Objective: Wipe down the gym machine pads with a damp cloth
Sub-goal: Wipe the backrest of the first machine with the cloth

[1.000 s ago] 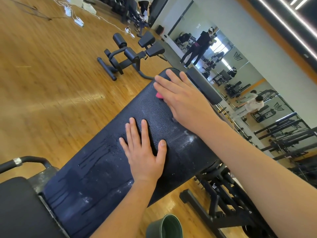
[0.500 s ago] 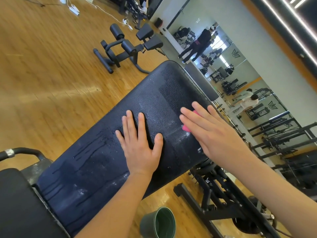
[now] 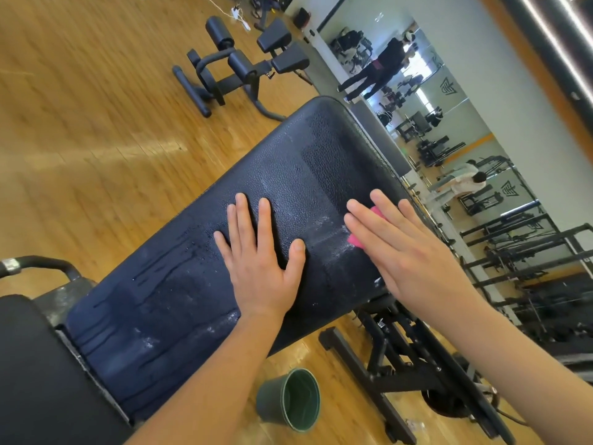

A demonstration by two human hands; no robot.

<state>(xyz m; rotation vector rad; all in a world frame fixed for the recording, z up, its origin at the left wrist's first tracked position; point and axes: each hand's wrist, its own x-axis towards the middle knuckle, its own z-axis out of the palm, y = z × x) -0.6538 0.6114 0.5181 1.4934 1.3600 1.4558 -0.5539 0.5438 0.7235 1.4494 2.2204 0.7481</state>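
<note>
On the wet pad [image 3: 288,162] my left hand [image 3: 260,268] lies flat, fingers straight; at three o'clock my right hand [image 3: 407,252] presses the cloth [image 3: 354,241] likewise.

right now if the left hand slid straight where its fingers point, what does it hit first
Only bare, wet bench pad, then its far long edge; the way looks free. The left hand lies flat, and the pink cloth sits off to the side.
</note>
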